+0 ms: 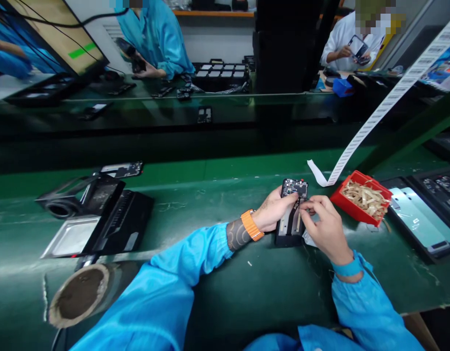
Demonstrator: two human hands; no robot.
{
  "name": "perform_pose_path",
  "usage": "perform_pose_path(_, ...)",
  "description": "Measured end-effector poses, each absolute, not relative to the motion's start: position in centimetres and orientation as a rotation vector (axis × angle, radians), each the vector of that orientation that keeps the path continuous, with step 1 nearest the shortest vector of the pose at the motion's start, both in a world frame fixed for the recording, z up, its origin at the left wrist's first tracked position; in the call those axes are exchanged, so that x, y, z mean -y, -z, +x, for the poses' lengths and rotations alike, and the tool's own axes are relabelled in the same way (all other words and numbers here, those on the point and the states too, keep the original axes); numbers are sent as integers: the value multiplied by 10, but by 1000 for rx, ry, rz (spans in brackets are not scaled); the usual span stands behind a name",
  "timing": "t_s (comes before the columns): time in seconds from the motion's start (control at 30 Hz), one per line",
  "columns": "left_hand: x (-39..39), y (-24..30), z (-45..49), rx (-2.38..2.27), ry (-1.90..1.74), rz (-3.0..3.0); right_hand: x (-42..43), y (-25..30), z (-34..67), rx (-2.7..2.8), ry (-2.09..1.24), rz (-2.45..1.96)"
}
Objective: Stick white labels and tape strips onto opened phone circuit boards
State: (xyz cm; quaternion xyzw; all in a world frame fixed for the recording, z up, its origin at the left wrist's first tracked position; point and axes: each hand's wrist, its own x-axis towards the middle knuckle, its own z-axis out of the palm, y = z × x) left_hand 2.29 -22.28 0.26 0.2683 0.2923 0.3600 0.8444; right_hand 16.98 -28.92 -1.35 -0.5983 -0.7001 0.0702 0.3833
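An opened black phone body [292,210] with its circuit board showing lies on the green bench mat [217,214]. My left hand [273,210] grips its left side, fingers curled round the edge. My right hand [324,225] hovers over the phone's right half with thumb and forefinger pinched together on a small part that I cannot make out. Both arms wear blue sleeves, and an orange band sits on my left wrist.
A red bin [361,197] of tan strips stands right of the phone, under a white label tape [378,113]. Black trays [425,214] lie far right. A black fixture [100,214] and a brown roll [80,292] sit at left. Two people work across the conveyor.
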Motion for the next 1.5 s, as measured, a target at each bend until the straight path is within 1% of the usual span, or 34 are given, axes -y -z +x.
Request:
perform_pose_path(0.23,224,-10,19,-560,-722,547,289,11,171,1799,-151,-1478)
perform_pose_path(0.43,227,-11,20,-551,-725,610,290,5,169,1774,-253,-1481)
perform_pose_path(0.6,228,-14,19,-574,-704,598,290,5,167,1758,-111,-1454)
perform_pose_path(0.73,229,-17,17,-602,-686,571,290,8,166,1742,-66,-1410)
perform_pose_path(0.8,230,-19,17,-604,-693,573,290,7,166,1726,-102,-1402)
perform_pose_path(1.07,234,-18,21,-560,-733,634,287,8,173,1681,-439,-1415)
perform_pose_path(1.13,235,-15,21,-566,-750,647,286,11,173,1715,-441,-1432)
perform_pose_path(1.27,226,-10,20,-594,-699,578,288,9,172,1816,-316,-1434)
perform_pose_path(1.37,210,-7,16,-719,-718,466,296,-1,175,1879,-426,-1326)
perform_pose_path(1.43,201,-5,14,-766,-763,433,301,-6,175,1766,-520,-1214)
perform_pose_path(1.5,199,-3,14,-743,-749,441,302,-7,172,1579,-531,-1159)
